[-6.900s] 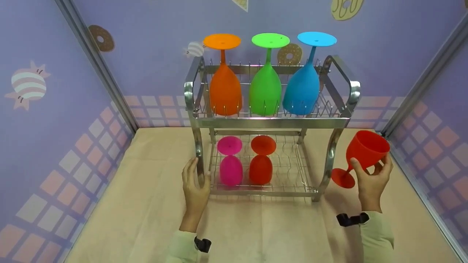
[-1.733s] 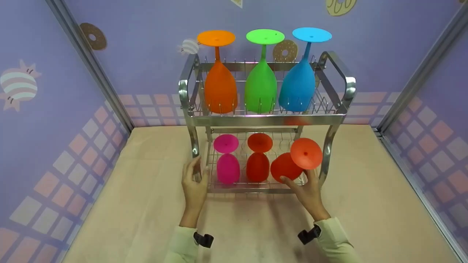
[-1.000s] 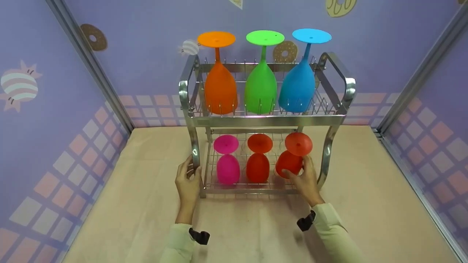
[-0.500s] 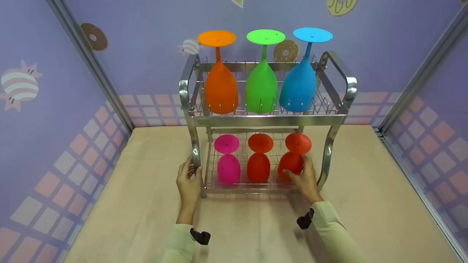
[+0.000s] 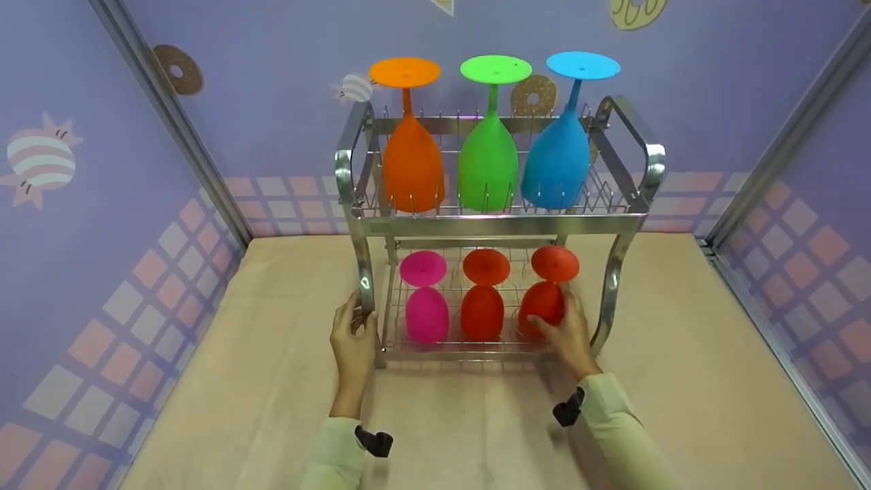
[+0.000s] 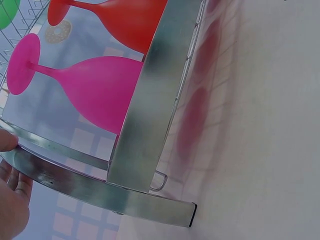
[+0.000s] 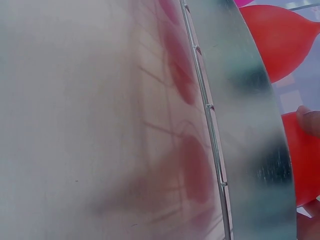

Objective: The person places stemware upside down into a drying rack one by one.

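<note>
In the head view, my right hand [image 5: 571, 340] holds the bowl of a red plastic goblet [image 5: 539, 306], thumb on the near side and fingers round the right. The goblet stands upside down at the right of the lower tier, its foot on top. My left hand [image 5: 352, 350] grips the left front leg of the steel dish rack [image 5: 500, 224], with thumb and fingers on either side of the metal bar [image 6: 65, 182] in the left wrist view. Beside the held goblet stand an upturned orange-red goblet [image 5: 482, 313] and a pink goblet [image 5: 426, 316].
Upturned orange [image 5: 412, 167], green [image 5: 488, 167] and blue [image 5: 556, 163] goblets fill the upper tier, the blue one leaning slightly. The rack stands on a beige surface [image 5: 435, 435], with purple patterned walls [image 5: 286, 102] behind and at both sides.
The red goblet went from upright beside the rack to upside down on the lower tier, tilting first, then straightening. My left hand moved slightly left and closed round the rack leg.
</note>
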`<state>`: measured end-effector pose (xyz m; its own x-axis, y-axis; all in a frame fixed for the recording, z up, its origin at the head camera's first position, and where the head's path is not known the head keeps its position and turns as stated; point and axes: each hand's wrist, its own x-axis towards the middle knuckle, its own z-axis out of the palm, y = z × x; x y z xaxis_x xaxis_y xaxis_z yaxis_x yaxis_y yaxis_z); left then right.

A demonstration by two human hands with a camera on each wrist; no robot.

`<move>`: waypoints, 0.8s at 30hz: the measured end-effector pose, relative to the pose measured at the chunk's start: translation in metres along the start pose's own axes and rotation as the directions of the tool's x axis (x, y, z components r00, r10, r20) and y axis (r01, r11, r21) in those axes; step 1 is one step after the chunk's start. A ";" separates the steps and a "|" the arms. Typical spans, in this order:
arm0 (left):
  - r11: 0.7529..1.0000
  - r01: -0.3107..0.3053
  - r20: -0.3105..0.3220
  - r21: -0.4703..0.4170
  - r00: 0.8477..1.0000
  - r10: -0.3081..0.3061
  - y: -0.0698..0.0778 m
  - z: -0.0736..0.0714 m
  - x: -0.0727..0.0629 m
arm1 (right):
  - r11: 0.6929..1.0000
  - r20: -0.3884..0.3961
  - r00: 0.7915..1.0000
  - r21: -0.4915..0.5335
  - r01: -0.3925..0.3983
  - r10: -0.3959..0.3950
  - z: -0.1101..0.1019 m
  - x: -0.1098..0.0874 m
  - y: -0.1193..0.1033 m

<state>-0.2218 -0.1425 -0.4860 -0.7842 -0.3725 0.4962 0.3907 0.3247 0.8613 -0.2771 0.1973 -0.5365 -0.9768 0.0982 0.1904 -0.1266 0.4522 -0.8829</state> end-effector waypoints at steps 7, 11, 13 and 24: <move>1.000 -0.020 0.031 0.005 0.999 0.019 0.009 -0.003 -0.004 | 1.000 -0.006 1.000 -0.024 0.012 -0.013 0.000 -0.003 0.002; 1.000 -0.010 0.067 0.012 0.998 0.009 0.007 -0.005 -0.007 | 0.997 -0.025 0.999 -0.066 0.036 -0.038 -0.003 -0.008 -0.001; 1.000 -0.006 0.074 0.012 0.997 0.005 0.007 -0.006 -0.008 | 0.996 -0.026 0.998 -0.072 0.052 -0.054 -0.005 -0.010 -0.003; 1.000 0.030 0.076 0.007 0.997 -0.030 0.010 -0.007 -0.009 | 0.993 0.045 0.995 -0.069 0.095 -0.092 -0.008 -0.008 -0.003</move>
<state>-0.2074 -0.1417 -0.4816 -0.8298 -0.3154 0.4605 0.3641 0.3193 0.8749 -0.2673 0.2022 -0.5320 -0.9677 0.0167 0.2514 -0.2065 0.5193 -0.8292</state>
